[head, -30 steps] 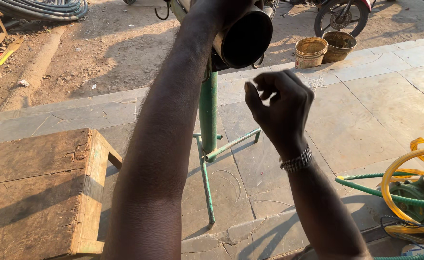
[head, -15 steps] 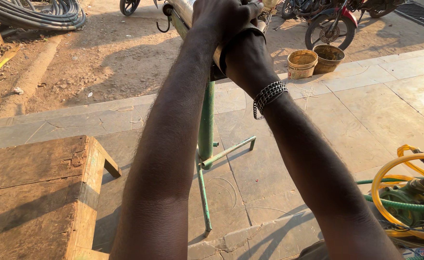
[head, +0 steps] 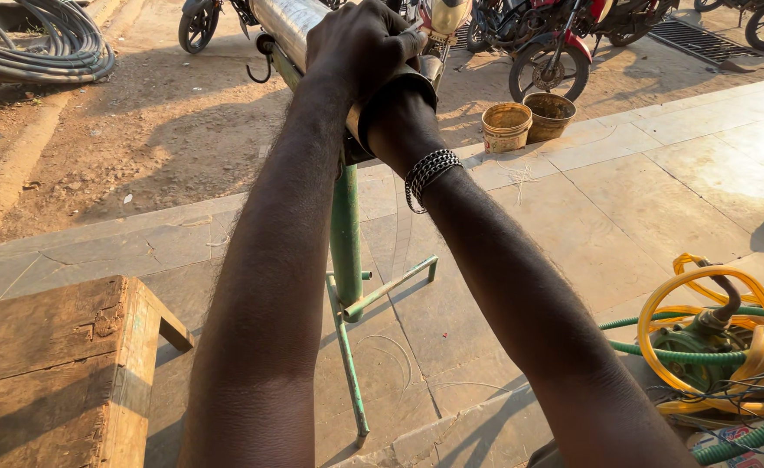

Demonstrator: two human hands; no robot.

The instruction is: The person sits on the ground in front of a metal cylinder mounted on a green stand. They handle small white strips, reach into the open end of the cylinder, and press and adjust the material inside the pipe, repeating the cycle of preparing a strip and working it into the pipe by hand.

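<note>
Steel, shiny and cylindrical: a long metal pipe [head: 291, 26] lies across the top of a green-painted metal stand [head: 346, 251] out on the paved stone floor [head: 659, 199]. The person's left hand [head: 360, 43] is clamped over the pipe's near end, fingers curled and pressed down around the rim. The right hand cannot be seen at all; it has gone inside the pipe's open mouth, so whether it is spread or closed there I cannot tell. Only the right forearm shows, with a beaded metal bracelet [head: 430, 172] sitting on the wrist just outside the opening.

Off to the left, close to the stand's foot, is a rough wooden bench [head: 52, 364]. On the right lies a tangle of yellow and green hoses [head: 711, 347] around some dark fitting. Two round buckets [head: 528, 121] stand side by side at the edge of the paving, and beyond them, on the bare dirt, parked motorcycles [head: 573, 43]. Coiled grey cable [head: 26, 43] sits at the far left
</note>
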